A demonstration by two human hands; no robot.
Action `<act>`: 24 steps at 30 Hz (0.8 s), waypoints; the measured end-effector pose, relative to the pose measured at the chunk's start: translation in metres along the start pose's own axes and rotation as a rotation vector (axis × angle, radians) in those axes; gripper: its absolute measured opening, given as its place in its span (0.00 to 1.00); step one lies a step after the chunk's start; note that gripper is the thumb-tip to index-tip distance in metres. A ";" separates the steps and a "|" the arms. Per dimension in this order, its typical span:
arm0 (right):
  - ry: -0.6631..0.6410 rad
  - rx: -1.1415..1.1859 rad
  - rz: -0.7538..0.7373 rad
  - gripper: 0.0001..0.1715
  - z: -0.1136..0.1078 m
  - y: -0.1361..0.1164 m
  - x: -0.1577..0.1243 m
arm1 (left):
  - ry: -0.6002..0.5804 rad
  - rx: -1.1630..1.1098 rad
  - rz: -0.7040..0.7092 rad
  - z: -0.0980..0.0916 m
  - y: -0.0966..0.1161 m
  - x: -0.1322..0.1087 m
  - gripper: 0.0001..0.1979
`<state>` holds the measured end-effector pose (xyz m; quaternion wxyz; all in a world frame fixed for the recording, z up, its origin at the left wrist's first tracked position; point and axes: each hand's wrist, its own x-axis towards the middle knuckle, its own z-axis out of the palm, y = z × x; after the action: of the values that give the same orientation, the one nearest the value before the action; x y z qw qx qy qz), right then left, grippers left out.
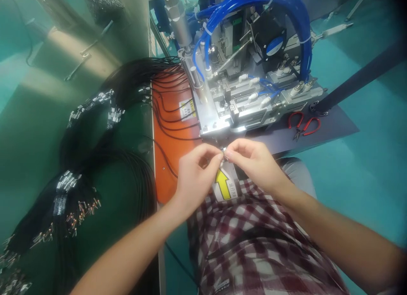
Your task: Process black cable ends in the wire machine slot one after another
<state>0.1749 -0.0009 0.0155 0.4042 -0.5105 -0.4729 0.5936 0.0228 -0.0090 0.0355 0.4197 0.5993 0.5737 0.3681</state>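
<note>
My left hand [194, 172] and my right hand [254, 161] meet fingertip to fingertip just below the front edge of a metal machine [241, 99]. Both pinch a small metal connector [224, 155] at the end of a thin black cable. The part is mostly hidden by my fingers. Under my hands lies a white label with a yellow arrow [224, 185] pointing up toward the machine. More thin black cables [168, 116] run across the orange panel [168, 176] to the left of my hands.
Bundles of black cables with metal ends [79, 193] lie heaped on the green table at left. Blue air hoses [286, 10] arch over the machine. Red-handled pliers [302, 125] rest on the dark mat at right. My checked shirt [254, 244] fills the bottom.
</note>
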 end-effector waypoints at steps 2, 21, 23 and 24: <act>-0.010 0.039 0.046 0.10 0.000 0.003 0.005 | -0.027 0.005 -0.023 0.001 -0.005 0.004 0.04; -0.030 0.029 0.120 0.10 0.004 0.005 0.004 | -0.160 -0.347 -0.289 -0.010 -0.014 0.012 0.07; -0.030 0.037 0.138 0.10 0.002 0.004 0.005 | -0.192 -0.246 -0.258 -0.013 -0.011 0.013 0.07; -0.027 0.041 0.143 0.10 0.001 0.004 0.006 | -0.199 -0.188 -0.232 -0.014 -0.010 0.012 0.07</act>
<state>0.1734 0.0039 0.0107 0.3647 -0.5264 -0.4282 0.6376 0.0072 0.0041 0.0308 0.5682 0.5207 0.5577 0.3083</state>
